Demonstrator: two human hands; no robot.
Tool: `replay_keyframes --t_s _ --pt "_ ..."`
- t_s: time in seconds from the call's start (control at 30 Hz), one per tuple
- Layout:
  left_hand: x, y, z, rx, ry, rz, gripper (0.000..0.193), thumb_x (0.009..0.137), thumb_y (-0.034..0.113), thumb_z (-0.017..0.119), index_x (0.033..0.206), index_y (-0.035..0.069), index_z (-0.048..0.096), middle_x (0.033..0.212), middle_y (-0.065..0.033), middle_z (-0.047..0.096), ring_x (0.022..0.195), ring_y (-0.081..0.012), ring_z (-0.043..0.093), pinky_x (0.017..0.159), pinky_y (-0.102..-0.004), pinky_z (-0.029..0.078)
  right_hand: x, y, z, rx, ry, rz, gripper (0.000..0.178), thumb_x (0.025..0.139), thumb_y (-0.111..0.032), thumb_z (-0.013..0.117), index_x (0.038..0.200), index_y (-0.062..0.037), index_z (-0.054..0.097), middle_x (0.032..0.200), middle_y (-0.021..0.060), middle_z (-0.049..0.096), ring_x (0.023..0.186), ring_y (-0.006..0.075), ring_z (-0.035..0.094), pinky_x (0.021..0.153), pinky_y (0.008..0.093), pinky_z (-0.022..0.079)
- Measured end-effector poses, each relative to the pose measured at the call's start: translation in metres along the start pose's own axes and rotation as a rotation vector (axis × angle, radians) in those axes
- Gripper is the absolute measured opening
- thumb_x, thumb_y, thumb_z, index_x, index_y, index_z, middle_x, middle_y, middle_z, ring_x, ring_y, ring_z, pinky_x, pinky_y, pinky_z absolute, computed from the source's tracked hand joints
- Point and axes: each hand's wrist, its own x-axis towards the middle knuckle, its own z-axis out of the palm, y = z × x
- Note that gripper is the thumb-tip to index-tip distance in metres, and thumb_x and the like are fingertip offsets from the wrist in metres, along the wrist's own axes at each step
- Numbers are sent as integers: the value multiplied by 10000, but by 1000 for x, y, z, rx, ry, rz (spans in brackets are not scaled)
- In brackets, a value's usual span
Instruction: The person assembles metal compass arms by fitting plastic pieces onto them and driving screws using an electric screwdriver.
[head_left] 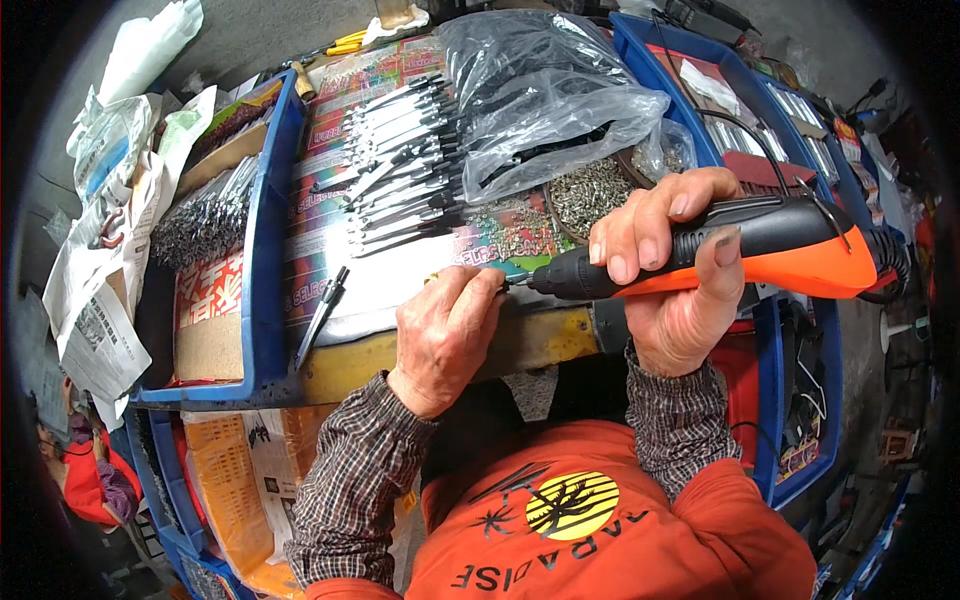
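My right hand (675, 265) is wrapped round an orange and black electric screwdriver (770, 245), held nearly level with its bit pointing left. The bit's tip meets the fingertips of my left hand (447, 335), which is closed in a pinch low over the table's near edge. What those fingers hold is mostly hidden. Beyond my left hand lies a row of slim silver and black metal parts (400, 165). One similar dark part (322, 315) lies apart, to the left. Small metal screws (588, 198) fill a round container beyond the screwdriver, with more scattered beside it.
To the left stands a blue bin (262, 300) with many thin metal pieces. A clear plastic bag (540, 90) with dark contents lies at the back. Another blue bin (640, 60) stands back right. The screwdriver's cable (765, 150) runs behind it. Far left, another person (95, 480) sits.
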Motion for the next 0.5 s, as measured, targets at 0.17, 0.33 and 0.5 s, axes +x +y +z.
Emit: replay_keyframes --t_s 0.17,0.33,0.5 --pt "1 1 0 25 21 8 217 673 -24 649 877 33 604 758 -95 577 642 -244 575 561 -320 459 -1 -1 0 5 4 -3 336 778 -236 660 898 -45 410 641 72 480 553 172 510 593 324 447" --pt "-4 -3 1 78 44 53 240 667 33 668 895 59 595 767 -64 583 617 -206 570 533 -307 462 -1 -2 2 7 9 -7 342 778 -241 662 896 -44 408 637 72 479 550 174 511 587 326 449" --pt "-4 -2 1 78 47 51 232 678 36 668 898 58 598 763 -65 588 618 -204 575 526 -300 462 -1 -2 1 -7 -6 -4 339 782 -240 659 895 -44 407 640 74 479 552 177 512 585 330 453"
